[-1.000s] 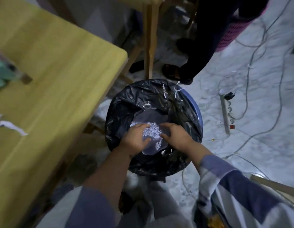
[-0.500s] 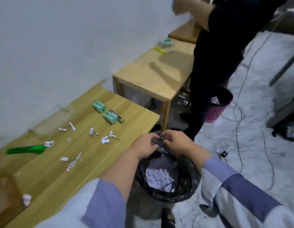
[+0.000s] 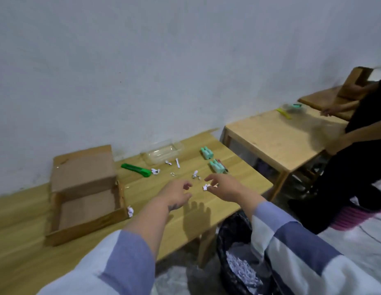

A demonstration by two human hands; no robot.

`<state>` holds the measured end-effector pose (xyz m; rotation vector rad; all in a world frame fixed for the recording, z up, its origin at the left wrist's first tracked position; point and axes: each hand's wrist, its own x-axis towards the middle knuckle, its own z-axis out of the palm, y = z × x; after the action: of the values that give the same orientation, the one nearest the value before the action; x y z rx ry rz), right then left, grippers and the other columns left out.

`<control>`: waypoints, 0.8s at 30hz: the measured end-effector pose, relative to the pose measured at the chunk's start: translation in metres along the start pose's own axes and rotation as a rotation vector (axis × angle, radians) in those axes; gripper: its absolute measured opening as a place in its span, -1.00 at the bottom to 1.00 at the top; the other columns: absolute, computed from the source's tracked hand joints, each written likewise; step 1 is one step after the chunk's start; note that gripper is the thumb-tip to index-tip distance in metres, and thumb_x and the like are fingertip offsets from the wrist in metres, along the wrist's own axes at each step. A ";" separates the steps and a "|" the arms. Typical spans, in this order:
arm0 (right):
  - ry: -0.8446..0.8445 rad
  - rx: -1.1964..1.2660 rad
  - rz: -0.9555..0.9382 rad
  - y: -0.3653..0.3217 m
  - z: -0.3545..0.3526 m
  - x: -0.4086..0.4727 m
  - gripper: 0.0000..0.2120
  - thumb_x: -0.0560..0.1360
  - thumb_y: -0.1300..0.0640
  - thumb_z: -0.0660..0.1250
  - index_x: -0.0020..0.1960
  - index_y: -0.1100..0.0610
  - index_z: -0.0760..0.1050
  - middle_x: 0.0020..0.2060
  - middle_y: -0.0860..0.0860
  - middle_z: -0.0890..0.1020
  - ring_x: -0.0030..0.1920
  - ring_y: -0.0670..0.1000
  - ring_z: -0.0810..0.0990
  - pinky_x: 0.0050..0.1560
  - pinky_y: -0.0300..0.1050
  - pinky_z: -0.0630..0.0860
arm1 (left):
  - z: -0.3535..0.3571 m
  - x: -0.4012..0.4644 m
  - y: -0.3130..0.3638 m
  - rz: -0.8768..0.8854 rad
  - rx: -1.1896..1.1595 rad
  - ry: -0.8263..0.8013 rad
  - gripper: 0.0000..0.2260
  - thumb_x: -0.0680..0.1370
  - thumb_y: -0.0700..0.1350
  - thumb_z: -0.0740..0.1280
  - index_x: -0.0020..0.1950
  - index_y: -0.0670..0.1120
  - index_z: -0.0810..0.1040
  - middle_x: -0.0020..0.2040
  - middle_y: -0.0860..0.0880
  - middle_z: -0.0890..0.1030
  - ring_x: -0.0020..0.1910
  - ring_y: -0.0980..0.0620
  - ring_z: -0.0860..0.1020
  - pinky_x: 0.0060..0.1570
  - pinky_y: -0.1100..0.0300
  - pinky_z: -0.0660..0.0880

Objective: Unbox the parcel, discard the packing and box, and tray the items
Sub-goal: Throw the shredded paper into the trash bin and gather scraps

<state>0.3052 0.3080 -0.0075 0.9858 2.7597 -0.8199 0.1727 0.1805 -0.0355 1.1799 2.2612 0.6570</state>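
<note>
An open cardboard box [image 3: 85,196] lies on the left of the wooden table [image 3: 238,201]. Behind it, by the wall, is a clear plastic tray [image 3: 161,154]. Two packs of green items [image 3: 206,153] [image 3: 217,166] lie at the far right of the table. Several white paper scraps are strewn mid-table. My left hand [image 3: 176,193] hovers over the table, fingers loosely bent, holding nothing. My right hand [image 3: 223,188] reaches beside it, its thumb tip right at a small scrap [image 3: 206,186]. Shredded paper [image 3: 242,271] lies in the black-lined bin [image 3: 230,237] below the table's edge.
A green box cutter [image 3: 136,169] lies between the box and the tray. One scrap [image 3: 130,211] sits at the box's corner. A second table [image 3: 276,141] stands to the right, with a person in black [image 3: 355,162] at it and a pink basket [image 3: 345,218] on the floor.
My hands left the bin, where they had pressed down shredded paper and handled the bag's rim. They now reach over the table and the view has swung up to it.
</note>
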 end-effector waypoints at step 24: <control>-0.126 -0.242 0.105 0.050 0.085 0.082 -0.02 0.32 -0.51 0.13 0.52 -0.17 -0.28 0.55 0.13 -0.21 0.51 0.32 -0.24 0.45 0.35 -0.14 | 0.047 -0.003 -0.124 -0.396 0.256 0.153 -0.44 0.60 0.19 0.08 0.56 0.04 0.05 0.58 0.02 -0.14 0.53 -0.21 -0.20 0.50 -0.09 -0.16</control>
<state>0.2642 0.3418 -0.1239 0.9853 2.5972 -0.4998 0.1294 0.1240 -0.1477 0.7687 2.6672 0.3184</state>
